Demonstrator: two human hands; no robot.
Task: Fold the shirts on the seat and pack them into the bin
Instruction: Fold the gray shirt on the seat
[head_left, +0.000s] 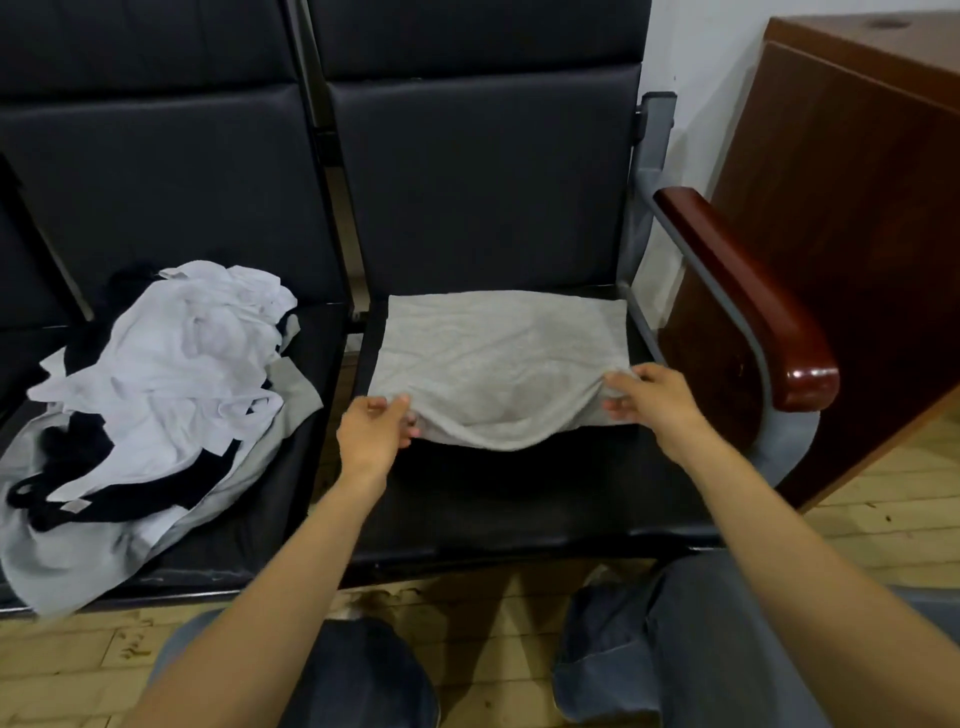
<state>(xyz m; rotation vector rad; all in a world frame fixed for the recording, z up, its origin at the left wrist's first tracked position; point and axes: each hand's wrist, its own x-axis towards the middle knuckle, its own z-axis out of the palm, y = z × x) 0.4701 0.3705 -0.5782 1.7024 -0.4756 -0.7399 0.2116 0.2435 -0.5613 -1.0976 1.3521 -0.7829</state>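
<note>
At centre of frame, on right-hand seat (519, 499): grey shirt (498, 353), part-folded into flat rectangle, long axis left-right across frame. I see left hand (371, 431) pinching near-left corner, right hand (654, 400) pinching near-right corner. Fingers (621, 383) of both curled on fabric; near edge raised, sagging between them. Shirt body lies beyond fingers, toward backrest, so I judge next fold goes away from me. Cloth soft, creased, pale grey. Lower left: unfolded pile (156, 395), white, black, grey. Bin not in view.
</note>
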